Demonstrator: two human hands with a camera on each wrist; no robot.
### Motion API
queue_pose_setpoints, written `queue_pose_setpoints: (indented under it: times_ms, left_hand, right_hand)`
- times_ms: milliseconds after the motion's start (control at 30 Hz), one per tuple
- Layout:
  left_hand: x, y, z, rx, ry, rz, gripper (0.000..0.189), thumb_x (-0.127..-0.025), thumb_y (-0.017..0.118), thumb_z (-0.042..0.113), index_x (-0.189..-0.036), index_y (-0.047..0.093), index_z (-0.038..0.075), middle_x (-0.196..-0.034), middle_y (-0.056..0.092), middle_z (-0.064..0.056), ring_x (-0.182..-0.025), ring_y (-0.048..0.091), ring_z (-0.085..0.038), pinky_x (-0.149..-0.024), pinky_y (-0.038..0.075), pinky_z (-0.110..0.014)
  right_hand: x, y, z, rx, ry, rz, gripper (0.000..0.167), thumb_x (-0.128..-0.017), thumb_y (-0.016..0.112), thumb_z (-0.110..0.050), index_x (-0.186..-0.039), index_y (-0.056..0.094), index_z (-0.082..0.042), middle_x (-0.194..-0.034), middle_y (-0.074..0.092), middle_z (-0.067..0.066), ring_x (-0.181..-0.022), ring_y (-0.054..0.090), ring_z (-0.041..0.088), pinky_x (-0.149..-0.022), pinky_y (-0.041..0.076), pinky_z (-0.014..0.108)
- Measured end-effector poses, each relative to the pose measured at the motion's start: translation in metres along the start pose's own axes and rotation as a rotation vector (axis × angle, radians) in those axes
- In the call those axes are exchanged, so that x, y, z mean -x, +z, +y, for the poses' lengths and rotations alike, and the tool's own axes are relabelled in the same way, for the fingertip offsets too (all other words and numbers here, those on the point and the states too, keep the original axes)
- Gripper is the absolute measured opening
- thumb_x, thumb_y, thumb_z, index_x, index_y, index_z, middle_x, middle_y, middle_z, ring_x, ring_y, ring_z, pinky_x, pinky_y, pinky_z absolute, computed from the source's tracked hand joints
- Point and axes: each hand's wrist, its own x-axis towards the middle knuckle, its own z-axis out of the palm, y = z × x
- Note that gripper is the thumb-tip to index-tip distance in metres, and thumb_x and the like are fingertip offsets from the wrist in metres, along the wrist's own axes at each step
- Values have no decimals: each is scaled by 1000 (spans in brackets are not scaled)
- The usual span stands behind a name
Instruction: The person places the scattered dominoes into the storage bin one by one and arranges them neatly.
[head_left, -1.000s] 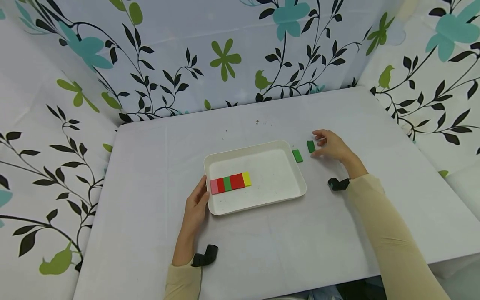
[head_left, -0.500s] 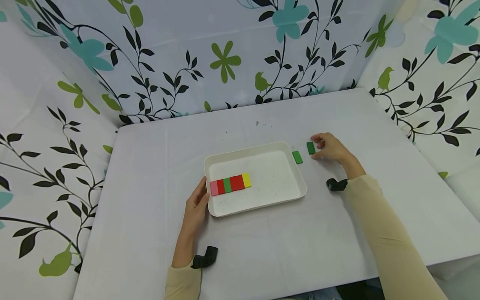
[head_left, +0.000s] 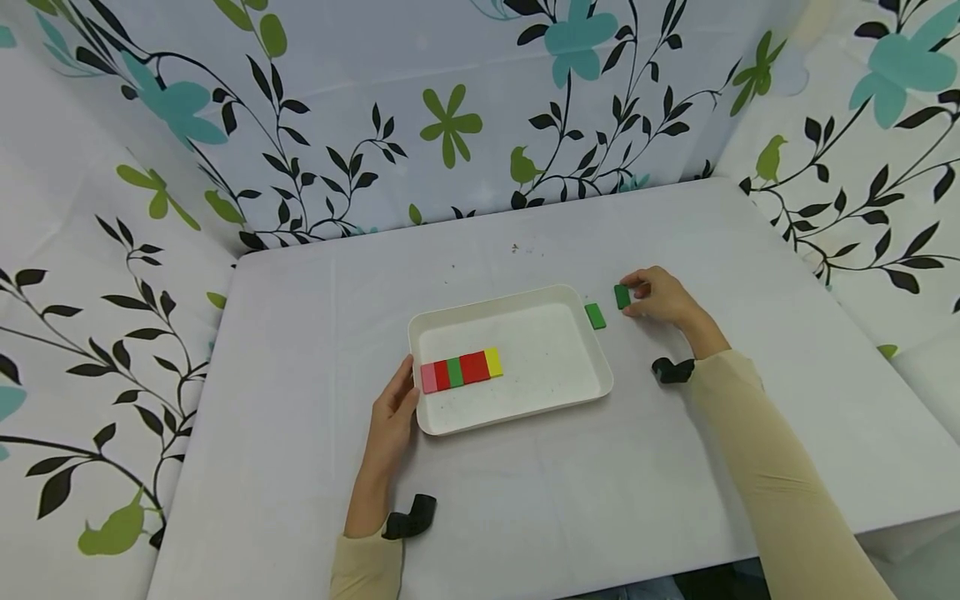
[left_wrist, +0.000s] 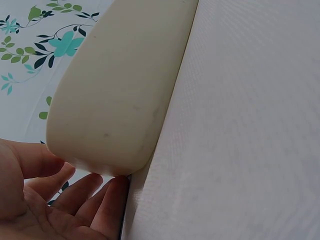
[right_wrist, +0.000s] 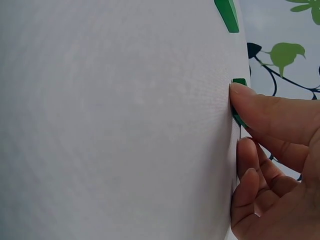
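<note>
My left hand (head_left: 392,410) rests against the left end of a shallow white tray (head_left: 517,408); in the left wrist view, its fingertips touch the outer wall (left_wrist: 110,115). Inside the tray lies a row of flat coloured blocks: pink (head_left: 429,378), red (head_left: 442,374), green (head_left: 455,372), a wider red part (head_left: 474,367) and yellow (head_left: 493,362). Right of the tray, my right hand (head_left: 663,298) pinches a small green block (head_left: 622,297) between thumb and finger, close at the table; the thumb (right_wrist: 270,112) covers part of it in the right wrist view.
Another green block (head_left: 595,316) lies right beside the tray's right rim. Small specks (head_left: 515,248) dot the white tabletop (head_left: 300,400) behind the tray. Patterned cloth (head_left: 420,50) hangs along the back and both sides.
My right hand has moved slightly left and toward me, its thumb and finger closing on the ends of the green block. The left hand and tray stay put.
</note>
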Motion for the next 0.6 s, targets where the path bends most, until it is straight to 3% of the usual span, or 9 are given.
queue_pose_setpoints:
  times_ms: [433, 600]
  left_hand:
    - [0, 1, -1, -3, 15, -4, 54, -104, 42, 8, -155, 29, 17, -160, 29, -2, -148, 25, -19, -101, 33, -4]
    - [1, 0, 0, -7, 10, 4, 54, -104, 43, 8, -155, 29, 17, -160, 30, -2, -148, 26, -19, -101, 34, -4]
  right_hand:
    - [10, -7, -9, -44, -14, 73, 55, -89, 70, -9, -138, 48, 0, -128, 53, 26, -116, 51, 38, -94, 47, 50]
    - [16, -12, -22, -72, -46, 147, 52, -91, 67, -9, -139, 47, -1, -122, 53, 24, -108, 53, 34, -82, 47, 35]
